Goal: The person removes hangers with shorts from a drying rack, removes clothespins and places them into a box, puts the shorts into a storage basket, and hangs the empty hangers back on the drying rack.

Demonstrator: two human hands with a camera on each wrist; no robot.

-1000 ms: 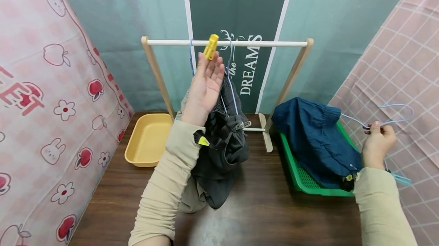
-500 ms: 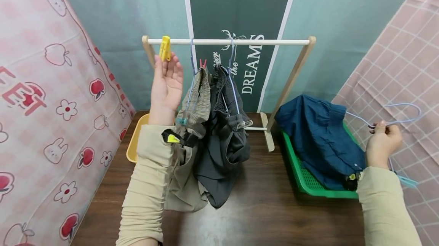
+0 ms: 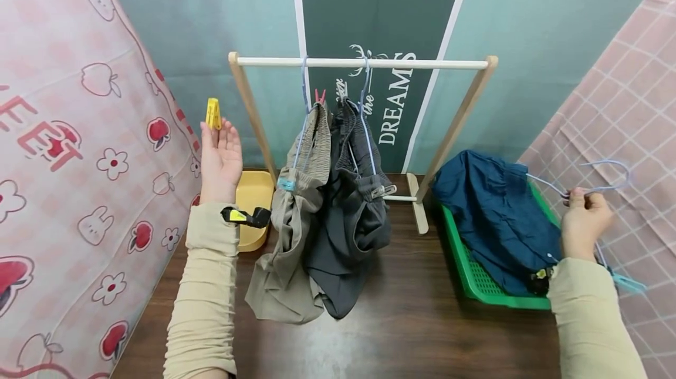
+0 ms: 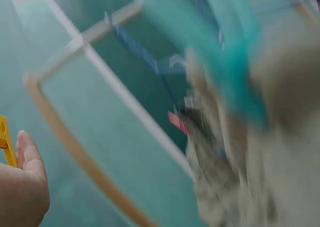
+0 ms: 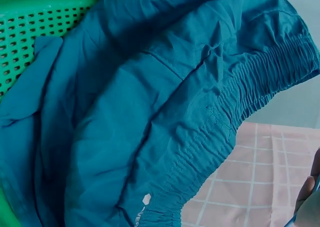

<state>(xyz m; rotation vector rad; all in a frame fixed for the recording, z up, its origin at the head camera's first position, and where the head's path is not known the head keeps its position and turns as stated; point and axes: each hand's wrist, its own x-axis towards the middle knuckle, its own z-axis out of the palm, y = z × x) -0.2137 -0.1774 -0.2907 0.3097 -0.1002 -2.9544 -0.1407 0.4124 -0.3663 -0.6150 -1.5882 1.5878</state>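
Observation:
My left hand (image 3: pixel 223 159) pinches a yellow clothespin (image 3: pixel 213 114) at its fingertips, left of the rack and above the yellow basin. My right hand (image 3: pixel 585 220) grips a light-blue wire hanger (image 3: pixel 615 187) near its neck. One arm of that hanger runs to the waistband of the dark blue shorts (image 3: pixel 486 215), which lie in the green basket; whether it is inside the waistband I cannot tell. A light-blue clip (image 3: pixel 628 283) hangs at the hanger's other end. In the right wrist view, the elastic waistband (image 5: pixel 215 122) spreads across the picture, with my fingers barely at the edge.
Beige trousers (image 3: pixel 293 273) and dark grey trousers (image 3: pixel 348 250) hang on hangers from the rack's white bar (image 3: pixel 422 64). A yellow basin (image 3: pixel 252 188) stands at the left rack leg. The green basket (image 3: pixel 477 291) is to the right. Patterned cloths flank both sides.
My left hand has moved left and down with the yellow clothespin, away from the hanging clothes to the left of the rack. My right hand stays nearly in place with the hanger.

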